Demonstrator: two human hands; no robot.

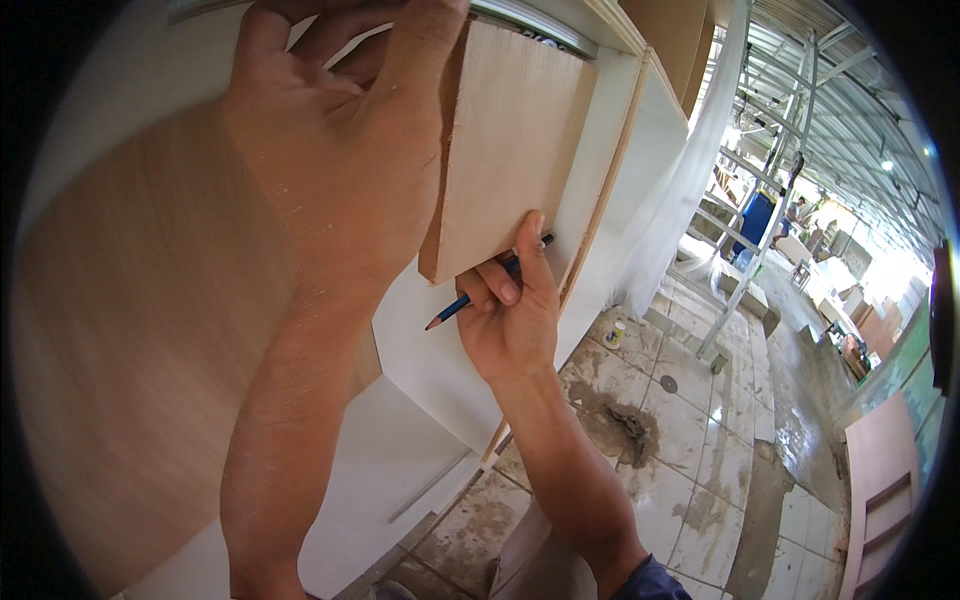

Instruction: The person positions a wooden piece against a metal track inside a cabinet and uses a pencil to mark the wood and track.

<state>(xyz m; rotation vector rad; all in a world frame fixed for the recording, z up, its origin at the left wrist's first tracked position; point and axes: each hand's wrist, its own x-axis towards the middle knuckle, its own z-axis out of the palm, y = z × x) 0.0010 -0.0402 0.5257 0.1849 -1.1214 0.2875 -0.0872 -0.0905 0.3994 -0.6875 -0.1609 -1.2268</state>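
My right hand is closed on a pencil, and its thumb lies on the face of the wood board, near the low edge. The board is right in front of me, up by the shiny metal rail, with its low edge just over my curled fingers. My left hand is up at the board's left side, but I can't tell if its grip is tight, because the back of my hand hides what the fingers touch. I think I should hold the board still with gentle, even pushes, so it doesn't tip. I should also mind the pencil's sharp tip, which points down and to the left, away from the board. The board is flat and pale tan, with straight sides and a rough-looking cut edge. The white panel below looks smooth, and the brown panel on the left has soft, blurry stripes like wood.
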